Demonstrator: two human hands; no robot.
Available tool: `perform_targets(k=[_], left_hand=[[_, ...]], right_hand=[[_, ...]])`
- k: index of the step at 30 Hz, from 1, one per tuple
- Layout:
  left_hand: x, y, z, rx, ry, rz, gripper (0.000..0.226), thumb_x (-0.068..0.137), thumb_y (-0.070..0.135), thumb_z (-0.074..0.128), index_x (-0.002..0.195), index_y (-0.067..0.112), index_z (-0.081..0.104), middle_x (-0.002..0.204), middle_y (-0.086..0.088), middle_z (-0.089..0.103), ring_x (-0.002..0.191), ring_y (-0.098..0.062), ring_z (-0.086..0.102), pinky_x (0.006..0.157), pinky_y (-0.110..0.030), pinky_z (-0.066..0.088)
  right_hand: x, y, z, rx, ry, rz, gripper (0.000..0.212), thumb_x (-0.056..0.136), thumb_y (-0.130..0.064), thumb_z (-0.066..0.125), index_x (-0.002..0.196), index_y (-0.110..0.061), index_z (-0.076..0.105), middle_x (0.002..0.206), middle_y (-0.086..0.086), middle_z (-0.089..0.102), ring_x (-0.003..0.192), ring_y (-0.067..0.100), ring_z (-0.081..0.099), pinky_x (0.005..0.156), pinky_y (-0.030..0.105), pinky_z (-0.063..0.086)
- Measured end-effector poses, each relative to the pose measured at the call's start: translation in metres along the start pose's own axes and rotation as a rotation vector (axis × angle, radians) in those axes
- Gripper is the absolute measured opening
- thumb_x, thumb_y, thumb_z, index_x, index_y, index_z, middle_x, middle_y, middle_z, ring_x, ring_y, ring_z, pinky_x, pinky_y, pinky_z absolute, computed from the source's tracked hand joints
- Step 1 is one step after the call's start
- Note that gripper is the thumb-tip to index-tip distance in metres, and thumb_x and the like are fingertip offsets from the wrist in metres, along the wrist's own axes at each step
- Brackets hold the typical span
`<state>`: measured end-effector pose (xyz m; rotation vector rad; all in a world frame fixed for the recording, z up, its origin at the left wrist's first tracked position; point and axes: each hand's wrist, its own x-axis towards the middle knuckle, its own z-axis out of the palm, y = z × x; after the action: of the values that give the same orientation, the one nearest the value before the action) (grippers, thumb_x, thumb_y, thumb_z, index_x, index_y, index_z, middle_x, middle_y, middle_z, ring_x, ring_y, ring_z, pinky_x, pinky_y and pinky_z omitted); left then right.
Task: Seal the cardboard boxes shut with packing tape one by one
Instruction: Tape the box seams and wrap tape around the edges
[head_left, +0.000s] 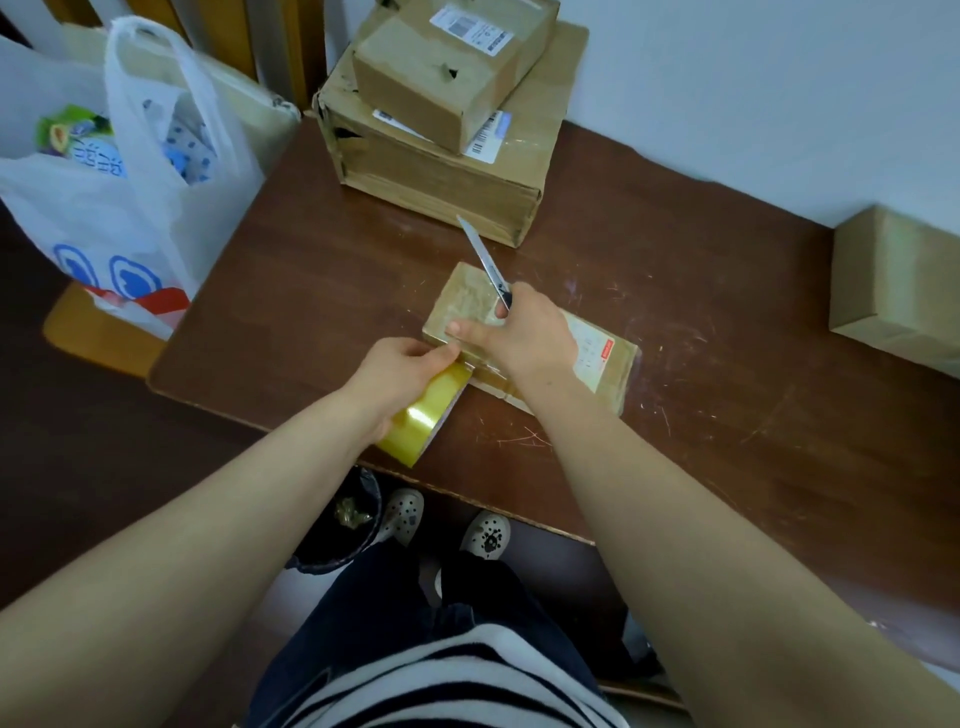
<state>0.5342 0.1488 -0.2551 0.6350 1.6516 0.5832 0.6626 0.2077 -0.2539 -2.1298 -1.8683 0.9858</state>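
left hand (400, 374), fingers (439, 357) clenched round the glossy yellow roll of packing tape (423, 415) at the brown wooden table's (701, 441) near edge. right hand (519, 338), gripping a slim silver utility knife (485, 260), pins the small flat cardboard box (465, 299) mid-table. it looks light, stiff, skiddy: press its top. stacked boxes (441, 156) beyond.
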Motion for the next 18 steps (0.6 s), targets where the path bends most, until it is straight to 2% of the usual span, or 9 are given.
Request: perform_targets(k=[3,5,7,9,12,15,18], left_hand=[[0.0,-0.004,-0.003,0.026,-0.027,0.012,0.014,0.088,0.034,0.066,0.097,0.023,0.069,0.106,-0.003,0.068,0.101,-0.022,0.063,0.096,-0.042,0.05],[-0.001,-0.008,-0.006,0.003,-0.051,-0.012,0.006,0.091,0.027,0.064,0.093,0.023,0.068,0.095,-0.004,0.069,0.086,-0.021,0.065,0.088,-0.039,0.053],[-0.005,-0.015,-0.007,0.006,-0.075,-0.071,0.007,0.091,0.023,0.064,0.093,0.019,0.07,0.089,-0.008,0.07,0.078,-0.023,0.066,0.081,-0.039,0.055],[-0.01,-0.025,-0.009,0.038,-0.07,-0.084,0.01,0.09,0.026,0.065,0.086,0.019,0.071,0.086,-0.009,0.072,0.078,-0.026,0.068,0.079,-0.042,0.056],[-0.014,-0.033,-0.01,0.022,-0.044,-0.077,0.012,0.089,0.03,0.066,0.082,0.021,0.071,0.084,-0.006,0.071,0.077,-0.025,0.068,0.078,-0.04,0.056],[-0.015,-0.033,-0.007,-0.027,-0.061,-0.081,0.015,0.092,0.031,0.062,0.087,0.017,0.067,0.079,-0.006,0.066,0.07,-0.021,0.062,0.068,-0.034,0.053],[-0.013,-0.031,-0.003,-0.037,-0.038,-0.073,0.017,0.094,0.031,0.059,0.083,0.019,0.063,0.075,-0.003,0.062,0.066,-0.018,0.058,0.065,-0.03,0.049]], right_hand=[[0.0,0.002,0.003,0.003,0.024,-0.012,0.054,0.067,-0.061,0.075,0.084,-0.026,0.038,0.074,-0.014,0.045,0.072,0.012,0.049,0.049,0.027,0.026],[0.001,0.001,0.003,0.0,0.022,-0.006,0.054,0.067,-0.061,0.075,0.085,-0.026,0.038,0.072,-0.014,0.043,0.068,0.01,0.046,0.049,0.027,0.026],[0.002,0.001,0.002,-0.012,0.012,0.001,0.054,0.067,-0.062,0.074,0.084,-0.026,0.037,0.071,-0.013,0.042,0.063,0.006,0.043,0.049,0.027,0.025],[0.003,0.003,0.002,-0.023,0.008,0.006,0.053,0.068,-0.062,0.074,0.078,-0.028,0.034,0.071,-0.014,0.042,0.06,0.001,0.039,0.049,0.027,0.025],[0.002,0.002,0.002,-0.036,0.002,0.01,0.054,0.068,-0.062,0.073,0.072,-0.03,0.03,0.072,-0.014,0.042,0.061,0.003,0.04,0.049,0.026,0.026],[0.001,-0.003,-0.003,-0.064,-0.028,0.004,0.05,0.072,-0.063,0.069,0.087,-0.025,0.041,0.077,-0.013,0.047,0.072,0.01,0.048,0.056,0.029,0.034],[-0.003,-0.003,-0.014,0.115,-0.083,-0.027,0.038,0.089,-0.064,0.046,0.097,-0.027,0.05,0.078,-0.011,0.054,0.08,0.015,0.057,0.068,0.035,0.045]])
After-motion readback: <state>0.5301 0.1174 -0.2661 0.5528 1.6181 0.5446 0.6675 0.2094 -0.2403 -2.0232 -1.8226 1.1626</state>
